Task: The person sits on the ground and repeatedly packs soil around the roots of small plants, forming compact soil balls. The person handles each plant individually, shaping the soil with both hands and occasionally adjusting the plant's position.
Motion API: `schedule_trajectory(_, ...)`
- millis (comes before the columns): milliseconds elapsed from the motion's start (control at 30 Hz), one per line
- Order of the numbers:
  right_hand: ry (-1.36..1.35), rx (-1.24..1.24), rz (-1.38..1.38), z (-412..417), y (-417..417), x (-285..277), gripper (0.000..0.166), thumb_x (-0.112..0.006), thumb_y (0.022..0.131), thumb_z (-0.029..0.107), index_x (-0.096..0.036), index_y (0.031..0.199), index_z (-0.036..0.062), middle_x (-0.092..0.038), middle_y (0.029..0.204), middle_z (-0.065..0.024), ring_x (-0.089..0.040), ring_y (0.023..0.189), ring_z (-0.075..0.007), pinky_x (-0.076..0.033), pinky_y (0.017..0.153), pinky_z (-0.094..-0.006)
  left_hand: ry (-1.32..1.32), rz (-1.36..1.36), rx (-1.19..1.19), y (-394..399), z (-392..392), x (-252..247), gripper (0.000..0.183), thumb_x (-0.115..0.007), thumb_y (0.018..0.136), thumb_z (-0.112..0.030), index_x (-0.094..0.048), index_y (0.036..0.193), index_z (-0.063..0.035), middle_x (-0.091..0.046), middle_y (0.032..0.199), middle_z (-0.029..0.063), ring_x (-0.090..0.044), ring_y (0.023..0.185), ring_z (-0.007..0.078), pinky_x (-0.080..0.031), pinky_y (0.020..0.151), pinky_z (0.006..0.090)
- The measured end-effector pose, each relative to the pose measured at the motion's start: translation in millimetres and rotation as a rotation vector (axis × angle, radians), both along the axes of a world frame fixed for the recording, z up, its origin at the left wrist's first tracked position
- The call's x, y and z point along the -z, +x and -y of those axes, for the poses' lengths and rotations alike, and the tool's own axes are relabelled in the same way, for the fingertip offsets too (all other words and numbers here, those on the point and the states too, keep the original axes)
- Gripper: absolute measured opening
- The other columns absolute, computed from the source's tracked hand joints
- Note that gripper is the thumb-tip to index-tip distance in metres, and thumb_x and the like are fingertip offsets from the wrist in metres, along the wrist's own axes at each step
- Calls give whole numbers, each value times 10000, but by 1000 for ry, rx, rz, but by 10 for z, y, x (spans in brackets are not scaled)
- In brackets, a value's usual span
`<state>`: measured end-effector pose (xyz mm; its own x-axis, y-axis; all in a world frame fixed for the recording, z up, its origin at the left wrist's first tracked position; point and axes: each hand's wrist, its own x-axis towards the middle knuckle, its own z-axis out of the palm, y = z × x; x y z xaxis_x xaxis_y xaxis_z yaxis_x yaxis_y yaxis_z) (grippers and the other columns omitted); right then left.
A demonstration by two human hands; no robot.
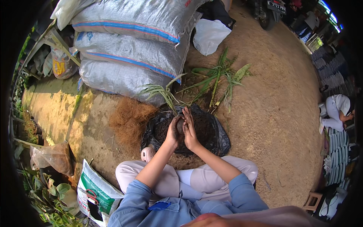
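Note:
My left hand (172,132) and my right hand (189,131) press from both sides on a round ball of dark soil (180,126). Both palms and fingers are smeared with soil. A small plant with narrow pale-green leaves (161,92) stands just beyond the fingertips and seems to rise from the ball; its base is hidden. Below the hands lies an opened black plastic bag (224,142) holding loose dark soil (205,127). Brown coconut fibre (130,122) is heaped against the bag's left side.
Stacked silver woven sacks (127,54) stand ahead. Uprooted leafy plants (219,76) lie to their right. Red-handled scissors (91,196) rest on a white-and-green bag (99,181) at lower left. A person (336,110) crouches far right; a motorcycle (266,18) is parked at the back.

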<state>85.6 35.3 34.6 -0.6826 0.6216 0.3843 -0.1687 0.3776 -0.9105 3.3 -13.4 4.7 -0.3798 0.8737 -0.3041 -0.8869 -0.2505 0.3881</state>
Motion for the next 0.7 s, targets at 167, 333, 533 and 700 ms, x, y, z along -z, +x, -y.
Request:
schedule_trajectory(167, 339, 113, 300, -33, 24, -77, 504, -329, 952, 262, -231, 1422, 109, -85, 1489, -178, -97, 1361, -385, -110, 1088, -492, -73, 72, -17, -8, 24, -50, 190, -427, 924, -172, -546, 980, -35, -576, 936, 67, -564, 897, 195, -485, 778, 302)
schedule_trajectory(333, 479, 114, 266, -67, 73, -160, 519, -382, 942, 249, -236, 1409, 74, -145, 1471, -199, -166, 1354, -364, -149, 1086, -466, -138, -77, -94, -111, 19, -158, 184, -449, 915, -178, -536, 946, -19, -574, 843, 74, -582, 773, 205, -497, 711, 313)
schedule_trajectory(533, -124, 296, 326, -851, 238, 228, 231, -454, 902, 110, -570, 1057, -18, -636, 1038, -128, -594, 1018, -226, -436, 872, -316, -130, -4, -220, -636, 142, -380, 211, -451, 910, -245, -507, 893, -42, -566, 823, 88, -572, 775, 213, -499, 719, 362)
schedule_trajectory(700, 81, 243, 679, -796, 262, 474, 215, -566, 791, 121, -594, 983, 27, -629, 966, -128, -610, 912, -270, -478, 792, -353, -74, 52, -315, -820, 280, -403, 320, -405, 913, -324, -492, 954, -19, -562, 910, 120, -557, 870, 262, -465, 824, 441)
